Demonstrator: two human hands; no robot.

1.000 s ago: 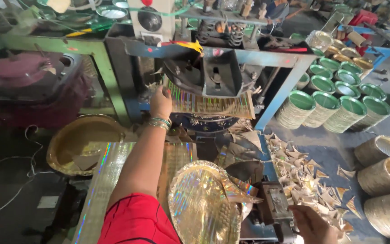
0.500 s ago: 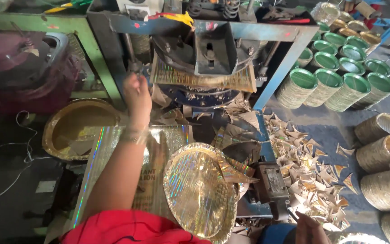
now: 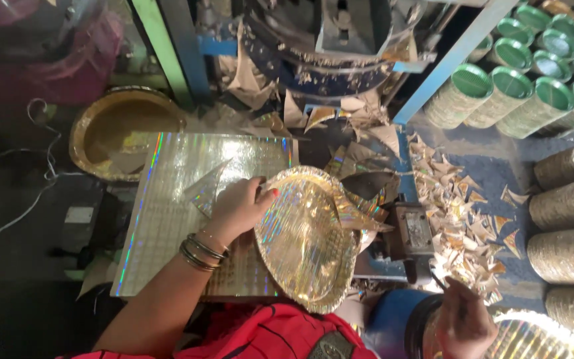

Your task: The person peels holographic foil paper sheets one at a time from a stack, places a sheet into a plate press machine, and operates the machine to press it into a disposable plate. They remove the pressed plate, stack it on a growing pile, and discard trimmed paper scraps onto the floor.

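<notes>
My left hand [image 3: 239, 207] rests on a stack of shiny holographic foil sheets [image 3: 167, 199], its fingers at the rim of a gold pressed paper plate [image 3: 303, 239] that lies tilted beside the stack. I cannot tell whether the fingers grip the plate or a sheet. My right hand [image 3: 461, 322] is at the bottom right, closed on the edge of another shiny gold plate [image 3: 533, 336]. The press machine [image 3: 340, 40] stands at the top.
A large gold dish [image 3: 117, 126] sits at the left. Foil offcuts [image 3: 460, 213] litter the floor on the right. Rolled stacks of green plates [image 3: 513, 93] and gold plates [image 3: 573, 219] lie at the right. Green and blue frame legs [image 3: 167, 46] flank the machine.
My left hand came down from the machine to the sheet stack and the gold plate's rim. The view tilted downward. My right hand now shows a gold plate.
</notes>
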